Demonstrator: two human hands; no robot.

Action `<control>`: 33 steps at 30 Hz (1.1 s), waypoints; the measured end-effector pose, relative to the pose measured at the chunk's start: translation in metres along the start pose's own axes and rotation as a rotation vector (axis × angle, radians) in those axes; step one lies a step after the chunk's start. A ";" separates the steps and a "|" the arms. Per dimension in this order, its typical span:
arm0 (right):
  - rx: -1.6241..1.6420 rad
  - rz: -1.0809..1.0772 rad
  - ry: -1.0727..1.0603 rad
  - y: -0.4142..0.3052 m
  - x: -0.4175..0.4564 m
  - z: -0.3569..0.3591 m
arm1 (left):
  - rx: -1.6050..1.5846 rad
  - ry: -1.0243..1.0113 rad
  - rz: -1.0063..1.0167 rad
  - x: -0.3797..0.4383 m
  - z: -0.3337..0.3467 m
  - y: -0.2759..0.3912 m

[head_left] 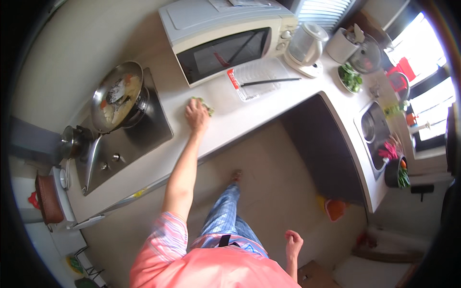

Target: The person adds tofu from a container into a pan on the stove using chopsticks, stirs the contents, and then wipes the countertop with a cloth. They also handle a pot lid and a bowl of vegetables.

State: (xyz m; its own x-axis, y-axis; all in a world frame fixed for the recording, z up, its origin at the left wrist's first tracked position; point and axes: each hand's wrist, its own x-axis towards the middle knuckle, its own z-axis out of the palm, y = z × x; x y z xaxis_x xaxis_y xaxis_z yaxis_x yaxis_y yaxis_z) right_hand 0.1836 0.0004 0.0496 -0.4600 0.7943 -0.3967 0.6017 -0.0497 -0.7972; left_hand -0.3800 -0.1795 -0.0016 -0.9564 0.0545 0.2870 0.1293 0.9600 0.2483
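Observation:
My left hand (197, 112) rests on the white countertop (230, 120), its fingers closed over a greenish cloth or sponge (207, 107). To its left, a steel frying pan (117, 97) holding pale and orange food sits on the gas hob (151, 118). Right of the hand, a clear plastic tray (259, 77) lies before the microwave (223, 54), with dark chopsticks (272, 82) across it. My right hand (294, 240) hangs over the floor beside my body, its fingers curled; nothing shows in it.
A glass electric kettle (305, 48), a plate of green leaves (350, 78) and a white utensil pot (341, 46) stand farther right. Beyond them is the sink (374, 133), with pink gloves (389, 150) and a dark pot of vegetables (396, 173) nearby. A lidded pot (72, 142) stands at the hob's left.

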 end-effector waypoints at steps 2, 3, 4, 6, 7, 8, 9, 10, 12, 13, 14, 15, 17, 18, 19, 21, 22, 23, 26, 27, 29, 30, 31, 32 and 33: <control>-0.010 0.043 -0.028 0.008 0.014 0.001 | -0.083 0.005 0.163 -0.012 0.001 0.017; -0.049 0.046 -0.076 0.000 0.031 0.010 | -0.135 0.005 0.256 -0.023 0.001 0.029; -0.092 0.070 -0.104 -0.011 0.043 0.020 | -0.208 -0.012 0.309 -0.033 -0.002 0.037; -0.190 0.064 -0.156 -0.051 0.069 0.026 | -0.340 -0.100 0.386 -0.058 -0.006 0.049; -0.230 0.036 -0.187 -0.072 0.085 0.032 | -0.368 -0.140 0.389 -0.070 -0.024 0.068; -0.201 -0.011 -0.233 -0.085 0.103 0.035 | -0.455 -0.144 0.441 -0.080 -0.033 0.074; -0.168 -0.063 -0.288 -0.098 0.123 0.035 | -0.486 -0.242 0.385 -0.093 -0.049 0.085; -0.187 -0.091 -0.262 -0.114 0.140 0.033 | -0.542 -0.279 0.341 -0.109 -0.049 0.097; -0.211 -0.137 -0.250 -0.134 0.163 0.032 | -0.634 -0.343 0.290 -0.132 -0.050 0.128; -0.221 -0.132 -0.241 -0.137 0.173 0.027 | -0.687 -0.360 0.279 -0.138 -0.050 0.153; -0.225 -0.126 -0.225 -0.136 0.182 0.021 | -0.742 -0.400 0.327 -0.136 -0.056 0.186; -0.232 -0.126 -0.216 -0.134 0.194 0.017 | -0.795 -0.435 0.369 -0.132 -0.060 0.216; -0.201 -0.126 -0.168 -0.132 0.213 0.004 | -0.929 -0.404 0.493 -0.114 -0.043 0.277; -0.195 -0.112 -0.144 -0.134 0.224 -0.004 | -0.957 -0.358 0.524 -0.099 -0.031 0.311; -0.187 -0.086 -0.122 -0.131 0.230 -0.013 | -0.981 -0.323 0.555 -0.082 -0.019 0.349; -0.177 -0.098 -0.074 -0.119 0.250 -0.031 | -0.919 -0.202 0.566 -0.047 0.013 0.428; -0.180 -0.086 -0.070 -0.123 0.259 -0.044 | -0.891 -0.145 0.586 -0.028 0.041 0.463; -0.185 -0.078 -0.065 -0.125 0.271 -0.060 | -0.838 -0.140 0.632 -0.008 0.062 0.497; -0.110 -0.020 -0.056 -0.120 0.307 -0.113 | -0.481 -0.148 0.673 0.008 0.140 0.565; -0.106 -0.008 -0.030 -0.110 0.316 -0.134 | -0.343 -0.103 0.696 -0.001 0.151 0.586; 0.062 0.094 0.080 -0.084 0.331 -0.171 | -0.362 -0.141 0.815 -0.031 0.164 0.623; 0.090 0.141 0.078 -0.081 0.338 -0.188 | -0.456 -0.186 0.890 -0.057 0.161 0.633; 0.120 0.193 0.068 -0.078 0.343 -0.203 | -0.445 -0.251 0.901 -0.093 0.155 0.637; 0.132 0.233 0.077 -0.072 0.349 -0.215 | -0.440 -0.292 0.898 -0.128 0.142 0.639; 0.148 0.274 0.081 -0.065 0.349 -0.223 | -0.439 -0.358 0.859 -0.162 0.123 0.639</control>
State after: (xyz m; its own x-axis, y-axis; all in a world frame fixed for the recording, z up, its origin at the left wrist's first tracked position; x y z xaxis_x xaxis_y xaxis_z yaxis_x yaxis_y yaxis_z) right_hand 0.1292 0.4162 0.0646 -0.2366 0.7848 -0.5729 0.5919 -0.3511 -0.7255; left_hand -0.1751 0.4592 -0.0030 -0.5089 0.8230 0.2526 0.8222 0.3777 0.4259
